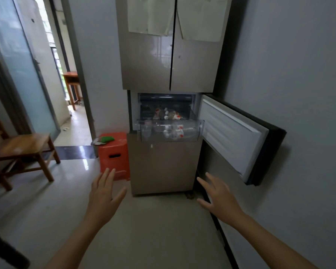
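Facing a tall beige fridge (163, 167) set against the wall. Left hand (103, 195) raised in front, fingers straight and spread, holding nothing, over the floor near an orange stool (113, 146). Right hand (219, 199) likewise flat and splayed, empty, low by the fridge's bottom right corner and touching nothing. Middle compartment door (233, 136) swung wide to the right, white inner liner facing out. Clear drawer (171, 131) pulled partway out of that compartment, well above both hands, filled with small red-and-white packets (173, 133) — more of the same heaped behind it. Upper double doors closed, papers (149, 14) stuck on them. Green item (107, 139) on top of the stool, just left of the fridge. Wooden chair (21, 150) at far left. Open doorway behind it — wooden table (72, 82) beyond.
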A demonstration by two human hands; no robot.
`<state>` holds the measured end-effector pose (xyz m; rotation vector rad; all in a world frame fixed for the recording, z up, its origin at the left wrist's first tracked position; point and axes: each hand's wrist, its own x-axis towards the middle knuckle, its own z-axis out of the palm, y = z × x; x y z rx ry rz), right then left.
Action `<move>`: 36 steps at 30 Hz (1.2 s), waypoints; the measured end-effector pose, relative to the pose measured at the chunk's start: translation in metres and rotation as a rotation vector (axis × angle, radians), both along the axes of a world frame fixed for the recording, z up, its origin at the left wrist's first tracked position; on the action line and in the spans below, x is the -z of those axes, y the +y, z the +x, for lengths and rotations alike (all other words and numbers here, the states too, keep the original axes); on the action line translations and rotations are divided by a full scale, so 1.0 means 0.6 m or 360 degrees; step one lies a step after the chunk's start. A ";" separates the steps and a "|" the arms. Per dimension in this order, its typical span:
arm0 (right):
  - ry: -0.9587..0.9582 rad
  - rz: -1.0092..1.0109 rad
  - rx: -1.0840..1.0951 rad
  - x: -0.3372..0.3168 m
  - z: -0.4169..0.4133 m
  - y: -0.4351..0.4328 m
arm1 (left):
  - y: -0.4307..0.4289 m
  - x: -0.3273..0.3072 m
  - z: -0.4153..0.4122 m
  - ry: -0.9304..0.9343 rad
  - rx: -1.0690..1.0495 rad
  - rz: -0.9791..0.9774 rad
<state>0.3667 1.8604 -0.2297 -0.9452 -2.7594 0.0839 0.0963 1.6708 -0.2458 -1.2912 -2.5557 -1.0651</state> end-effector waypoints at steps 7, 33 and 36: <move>-0.0042 -0.0001 0.0012 -0.015 -0.152 0.135 | 0.140 0.015 -0.145 -0.0122 0.0009 0.0010; -0.0042 -0.0190 -0.0013 0.025 -0.432 0.571 | 0.586 0.053 -0.347 -0.0090 0.0175 -0.0163; 0.0028 -0.0253 -0.0076 0.024 -0.470 0.647 | 0.654 0.035 -0.362 -0.0096 0.0126 -0.0208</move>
